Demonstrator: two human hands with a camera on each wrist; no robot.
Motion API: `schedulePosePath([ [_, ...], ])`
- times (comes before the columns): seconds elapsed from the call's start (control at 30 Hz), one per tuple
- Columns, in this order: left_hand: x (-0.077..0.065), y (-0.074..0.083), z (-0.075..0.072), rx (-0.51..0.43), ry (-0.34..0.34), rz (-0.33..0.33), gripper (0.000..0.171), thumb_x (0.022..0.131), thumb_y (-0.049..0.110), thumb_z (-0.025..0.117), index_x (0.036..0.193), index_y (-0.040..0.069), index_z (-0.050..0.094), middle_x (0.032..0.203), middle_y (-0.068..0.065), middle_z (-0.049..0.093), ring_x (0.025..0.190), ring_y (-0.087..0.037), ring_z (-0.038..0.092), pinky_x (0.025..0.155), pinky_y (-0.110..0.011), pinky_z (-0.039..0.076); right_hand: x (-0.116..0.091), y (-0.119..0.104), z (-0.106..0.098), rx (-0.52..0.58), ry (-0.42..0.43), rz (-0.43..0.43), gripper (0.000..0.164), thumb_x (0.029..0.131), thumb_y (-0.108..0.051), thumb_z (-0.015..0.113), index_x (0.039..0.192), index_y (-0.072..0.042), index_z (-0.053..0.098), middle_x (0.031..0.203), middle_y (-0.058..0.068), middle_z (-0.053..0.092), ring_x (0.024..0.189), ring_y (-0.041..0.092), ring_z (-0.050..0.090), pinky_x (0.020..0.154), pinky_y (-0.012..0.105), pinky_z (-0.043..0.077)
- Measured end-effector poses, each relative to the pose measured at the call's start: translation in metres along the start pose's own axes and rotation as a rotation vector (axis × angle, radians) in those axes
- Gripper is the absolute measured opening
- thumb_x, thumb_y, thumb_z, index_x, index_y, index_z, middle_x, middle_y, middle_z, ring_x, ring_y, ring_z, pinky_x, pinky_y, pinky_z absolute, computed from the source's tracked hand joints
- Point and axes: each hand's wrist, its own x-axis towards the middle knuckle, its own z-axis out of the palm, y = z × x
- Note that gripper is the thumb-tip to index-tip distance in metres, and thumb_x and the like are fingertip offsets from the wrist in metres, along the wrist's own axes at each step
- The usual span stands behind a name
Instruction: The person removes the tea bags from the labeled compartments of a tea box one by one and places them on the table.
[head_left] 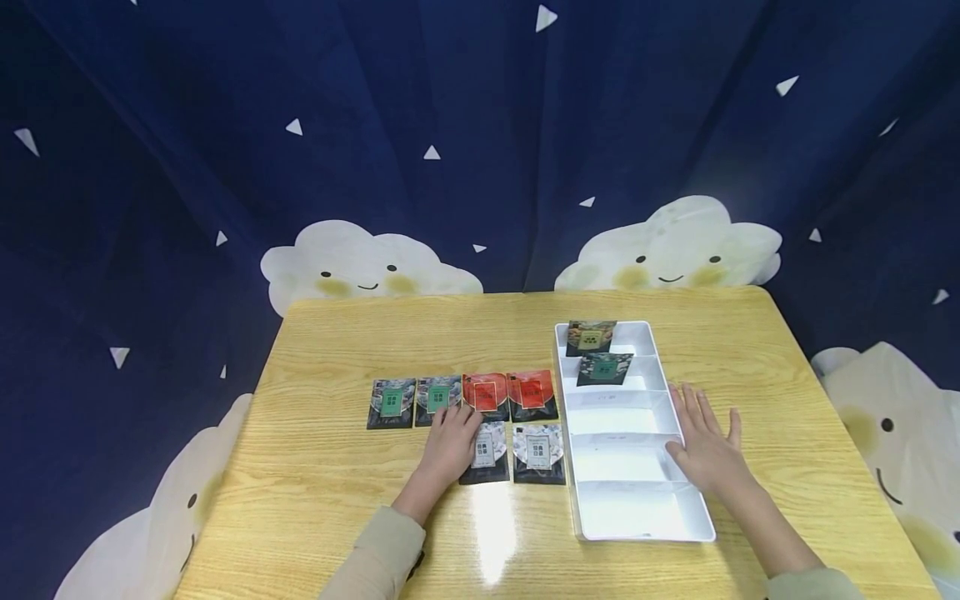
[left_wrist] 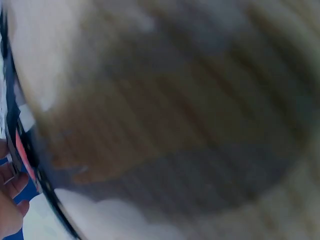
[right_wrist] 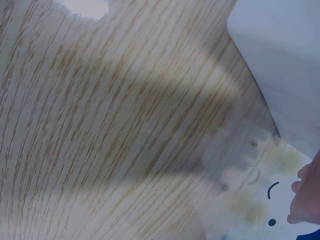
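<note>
My left hand (head_left: pixel 452 441) lies over the row of small packets, its fingertips at the lower edges of a black packet with a green label (head_left: pixel 439 396) and a red-topped packet (head_left: pixel 486 393). It partly covers a grey-white packet (head_left: pixel 490 450). In the left wrist view, fingers (left_wrist: pixel 17 185) show at the left edge beside the packets. My right hand (head_left: pixel 707 446) is spread along the right side of a white compartment tray (head_left: pixel 576 500), thumb at the rim. In that tray's far compartments lean a packet with a yellow label (head_left: pixel 590 338) and a green-labelled one (head_left: pixel 604 367).
Another green-labelled packet (head_left: pixel 392 403) lies at the row's left end. A second red packet (head_left: pixel 532 395) and a second grey-white packet (head_left: pixel 538 452) lie just left of the tray. Behind the wooden table (head_left: pixel 337 333) hangs a dark blue curtain (head_left: pixel 465 100) with clouds on it.
</note>
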Motion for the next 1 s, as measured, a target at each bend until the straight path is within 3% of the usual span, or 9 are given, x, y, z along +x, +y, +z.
schedulePosePath([
  [0.33,-0.001,0.006,0.014,0.079,0.066,0.011,0.009,0.088,0.016,0.051,0.096,0.016,0.054,0.092,-0.002,0.049,0.087,-0.021,0.045,0.087,-0.040,0.035,0.000,-0.002,-0.002,0.009,-0.018,0.001,0.078,0.089,-0.024,0.044,0.146,-0.010,-0.007,0.149,0.023,0.001,0.135,0.043,0.002,0.096,0.059,-0.023],
  [0.83,0.000,0.006,0.012,0.107,-0.067,0.023,0.016,0.092,0.009,0.038,0.099,0.018,0.049,0.100,0.000,0.047,0.093,-0.019,0.044,0.094,-0.043,0.034,0.001,-0.001,-0.001,0.010,-0.026,0.008,0.078,0.089,-0.025,0.045,0.146,-0.010,-0.006,0.150,0.023,-0.001,0.136,0.042,0.001,0.096,0.061,-0.021],
  [1.0,0.000,0.007,0.011,0.108,-0.077,0.016,0.017,0.092,0.008,0.039,0.100,0.018,0.049,0.103,0.000,0.048,0.096,-0.020,0.044,0.095,-0.044,0.033,0.001,-0.001,-0.001,0.012,-0.024,0.011,0.078,0.089,-0.024,0.045,0.146,-0.010,-0.006,0.150,0.022,0.000,0.136,0.042,0.001,0.096,0.060,-0.022],
])
